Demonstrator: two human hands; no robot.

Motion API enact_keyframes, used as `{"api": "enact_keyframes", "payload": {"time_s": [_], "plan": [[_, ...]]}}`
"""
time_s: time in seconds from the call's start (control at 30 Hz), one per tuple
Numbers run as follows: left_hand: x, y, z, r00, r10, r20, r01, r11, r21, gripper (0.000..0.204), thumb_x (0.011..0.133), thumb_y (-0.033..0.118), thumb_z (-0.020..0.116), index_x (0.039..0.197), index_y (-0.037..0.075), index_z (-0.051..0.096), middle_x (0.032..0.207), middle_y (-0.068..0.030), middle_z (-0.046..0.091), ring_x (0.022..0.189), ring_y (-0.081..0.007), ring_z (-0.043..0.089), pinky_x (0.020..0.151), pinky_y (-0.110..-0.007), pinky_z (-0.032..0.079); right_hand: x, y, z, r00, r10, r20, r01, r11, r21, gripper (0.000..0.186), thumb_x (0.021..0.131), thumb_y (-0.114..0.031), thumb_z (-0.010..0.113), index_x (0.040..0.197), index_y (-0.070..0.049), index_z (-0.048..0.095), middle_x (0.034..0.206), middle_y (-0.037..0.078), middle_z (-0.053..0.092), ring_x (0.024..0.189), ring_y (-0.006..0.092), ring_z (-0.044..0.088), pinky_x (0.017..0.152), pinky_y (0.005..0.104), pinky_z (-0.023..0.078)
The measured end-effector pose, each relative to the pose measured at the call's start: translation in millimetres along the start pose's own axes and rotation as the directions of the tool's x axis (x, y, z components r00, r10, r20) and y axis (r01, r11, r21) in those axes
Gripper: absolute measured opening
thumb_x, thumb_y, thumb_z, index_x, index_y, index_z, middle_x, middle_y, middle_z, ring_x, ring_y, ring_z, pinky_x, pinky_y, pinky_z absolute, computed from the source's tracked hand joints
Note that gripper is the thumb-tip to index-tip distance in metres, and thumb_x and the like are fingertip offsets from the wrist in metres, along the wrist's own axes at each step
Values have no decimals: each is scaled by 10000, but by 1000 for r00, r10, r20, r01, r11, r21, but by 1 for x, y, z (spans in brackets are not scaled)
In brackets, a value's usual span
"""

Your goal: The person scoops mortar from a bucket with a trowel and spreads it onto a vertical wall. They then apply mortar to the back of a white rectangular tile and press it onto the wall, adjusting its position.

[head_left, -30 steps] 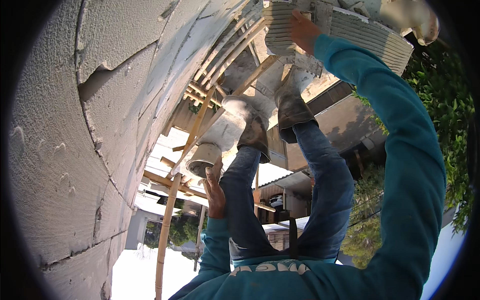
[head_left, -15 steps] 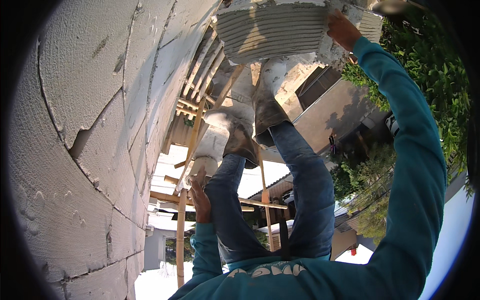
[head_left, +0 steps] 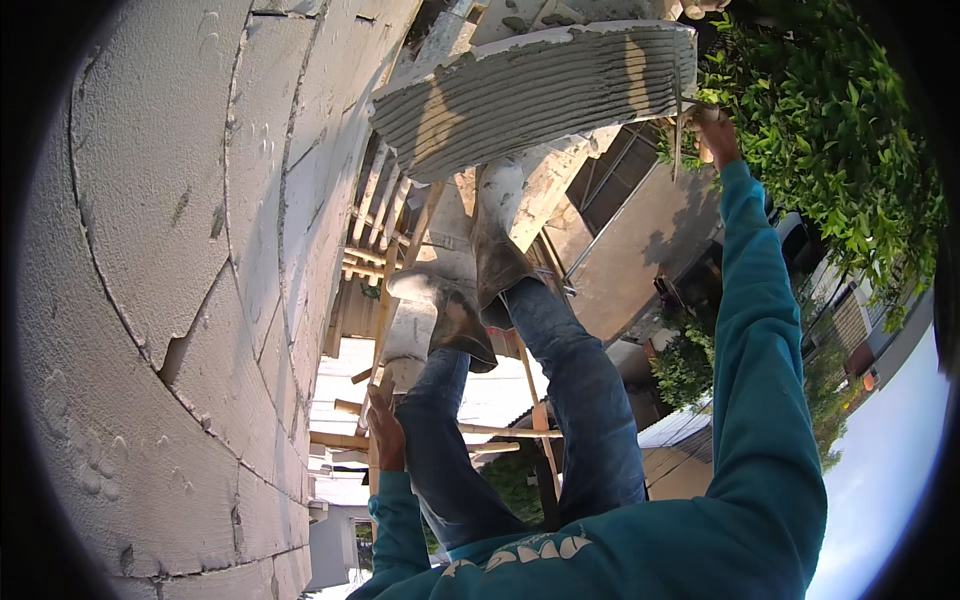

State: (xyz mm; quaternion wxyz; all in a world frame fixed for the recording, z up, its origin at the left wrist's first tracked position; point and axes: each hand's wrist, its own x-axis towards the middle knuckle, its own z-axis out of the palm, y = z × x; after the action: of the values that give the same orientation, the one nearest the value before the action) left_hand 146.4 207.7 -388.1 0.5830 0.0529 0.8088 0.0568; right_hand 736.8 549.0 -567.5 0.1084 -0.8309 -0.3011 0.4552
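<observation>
A long pale block (head_left: 535,95) lies across the top of the view, its face coated with grey mortar combed into parallel ridges. At the block's right end, my right hand (head_left: 715,138) is closed round the handle of a trowel (head_left: 678,130), whose thin blade shows edge-on. The blade is close to the mortar; whether it touches cannot be made out. My left hand (head_left: 386,430) is beside my left knee, its fingers extended against a whitish, mortar-smeared piece near a bamboo pole (head_left: 374,480). The fingertips are partly lost against that piece.
A wall of large pale blocks (head_left: 150,300) with open joints rises along the left. Bamboo scaffold poles (head_left: 510,432) cross below my mortar-smeared boots (head_left: 500,250). Leafy branches (head_left: 820,130) reach close to my right hand. Ground and buildings show far beneath.
My right hand has moved right and down from over the ridged mortar to beyond the block's right end, the trowel now edge-on. The view has shifted; my left hand stays by the knee.
</observation>
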Motion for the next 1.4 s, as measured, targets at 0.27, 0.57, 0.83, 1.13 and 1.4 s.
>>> {"api": "enact_keyframes", "payload": {"time_s": [0.27,0.57,0.83,1.13,1.4], "plan": [[0,30,2,999,-5,36,2,996,91,772,967,619,166,1344,38,507,1359,-141,512,1280,-286,459,1089,-428,307,74,39,26,981,130,-145,-65,919,389,237,787,-129,604,613,-92,448,529,12,428,431,144,381,426,309,292],[-4,9,2,999,-27,22,25,996,87,791,967,619,184,1366,-5,460,1386,-162,484,1286,-310,451,1099,-424,296,-67,-19,237,990,-131,48,138,971,-194,336,742,-311,637,950,-53,693,948,215,679,926,403,637,808,449,501],[-5,-11,-2,1000,13,28,-14,1000,24,818,956,638,223,1377,-32,430,1409,-196,443,1321,-318,406,1100,-438,284,-148,-63,306,951,-285,121,275,957,90,232,745,-203,651,910,-41,664,807,169,673,777,339,651,708,429,497],[1,-7,1,999,11,31,-12,1000,21,805,967,613,226,1356,-59,440,1362,-216,484,1296,-314,438,1084,-427,308,33,-158,-34,842,-424,-333,327,893,-310,532,727,-379,671,1038,49,617,944,210,682,908,326,662,813,417,488],[19,18,-8,1000,6,-25,-3,989,145,815,975,598,221,1340,-100,430,1357,-256,476,1258,-336,476,1063,-399,340,220,-193,-77,832,-520,-192,397,801,-448,362,839,-290,646,1081,-23,609,917,138,662,785,235,627,681,377,502]]}}
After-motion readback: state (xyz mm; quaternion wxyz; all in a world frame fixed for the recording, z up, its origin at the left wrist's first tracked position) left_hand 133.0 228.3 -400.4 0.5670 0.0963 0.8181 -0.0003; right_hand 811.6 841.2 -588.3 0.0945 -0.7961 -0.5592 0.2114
